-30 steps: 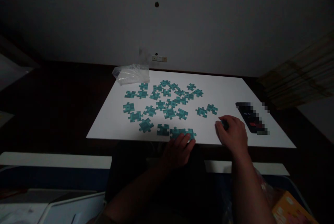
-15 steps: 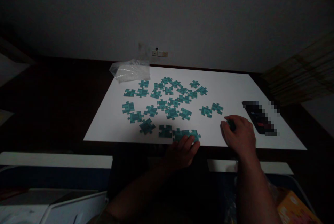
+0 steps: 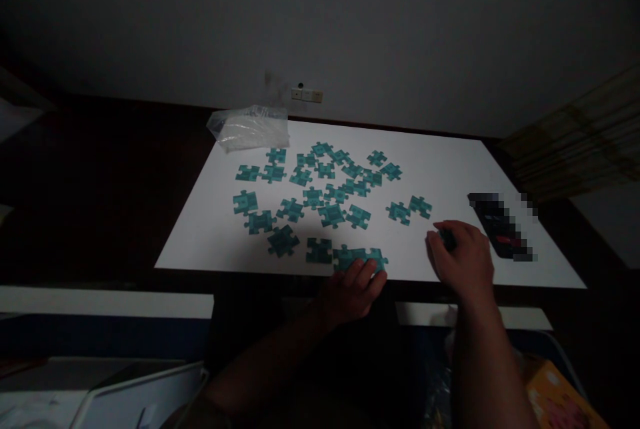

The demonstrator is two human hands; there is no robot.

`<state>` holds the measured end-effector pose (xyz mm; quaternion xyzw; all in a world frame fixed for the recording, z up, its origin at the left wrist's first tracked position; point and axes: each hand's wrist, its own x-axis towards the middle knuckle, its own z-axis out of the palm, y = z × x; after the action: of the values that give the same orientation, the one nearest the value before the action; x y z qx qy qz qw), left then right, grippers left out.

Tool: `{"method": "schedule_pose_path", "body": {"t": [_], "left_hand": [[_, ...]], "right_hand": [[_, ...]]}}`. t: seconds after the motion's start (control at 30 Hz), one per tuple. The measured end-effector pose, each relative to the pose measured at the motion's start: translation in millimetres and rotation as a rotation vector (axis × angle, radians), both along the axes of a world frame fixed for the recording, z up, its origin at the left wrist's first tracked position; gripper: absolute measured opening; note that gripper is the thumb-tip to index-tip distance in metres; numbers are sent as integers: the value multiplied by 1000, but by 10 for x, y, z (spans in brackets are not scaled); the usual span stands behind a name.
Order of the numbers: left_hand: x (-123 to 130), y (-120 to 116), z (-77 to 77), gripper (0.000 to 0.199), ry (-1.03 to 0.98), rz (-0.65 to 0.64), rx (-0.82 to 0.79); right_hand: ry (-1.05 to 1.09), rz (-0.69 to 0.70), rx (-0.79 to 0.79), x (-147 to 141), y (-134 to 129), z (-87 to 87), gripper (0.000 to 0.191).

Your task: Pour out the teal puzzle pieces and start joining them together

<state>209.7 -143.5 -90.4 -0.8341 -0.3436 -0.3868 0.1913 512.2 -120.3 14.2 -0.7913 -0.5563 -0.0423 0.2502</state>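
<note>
Teal jigsaw pieces lie over the white tabletop (image 3: 200, 235). Near its front edge is a joined strip of puzzle pieces (image 3: 345, 257), and the fingers of my left hand (image 3: 353, 290) rest on it, slightly apart. Part of the strip is hidden under those fingers. Just left of it lies a single puzzle piece (image 3: 319, 251). To the right, my right hand (image 3: 464, 259) is closed with a dark teal puzzle piece (image 3: 447, 238) between thumb and fingers. Two touching pieces (image 3: 399, 211) lie beyond it, up and to the left.
A clear plastic bag (image 3: 253, 130) sits at the back left corner. A dark, partly pixelated phone-like object (image 3: 493, 222) lies right of my right hand. Below the table are white ledges (image 3: 105, 300) and an orange box (image 3: 560, 395). A wall with sockets (image 3: 307, 95) stands behind.
The whole view has shifted slightly. Both hands keep their places, the left on the joined strip and the right around its puzzle piece.
</note>
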Motion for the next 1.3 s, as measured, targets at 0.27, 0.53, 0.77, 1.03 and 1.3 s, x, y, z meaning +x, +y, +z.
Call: {"method": "schedule_pose_path", "body": {"t": [0.27, 0.53, 0.77, 1.03, 1.3], "left_hand": [[16, 14, 40, 44, -33, -23, -6], [20, 10, 45, 37, -50, -16, -2], [28, 6, 8, 39, -52, -19, 0], [56, 13, -16, 29, -82, -1, 37], [27, -9, -19, 34, -18, 4, 26]], "right_hand": [[-15, 6, 0, 4, 7, 3, 47], [-3, 5, 11, -10, -3, 25, 45], [-7, 25, 12, 9, 13, 22, 44], [-24, 33, 23, 10, 2, 4, 44], [-11, 16, 27, 39, 9, -22, 42]]}}
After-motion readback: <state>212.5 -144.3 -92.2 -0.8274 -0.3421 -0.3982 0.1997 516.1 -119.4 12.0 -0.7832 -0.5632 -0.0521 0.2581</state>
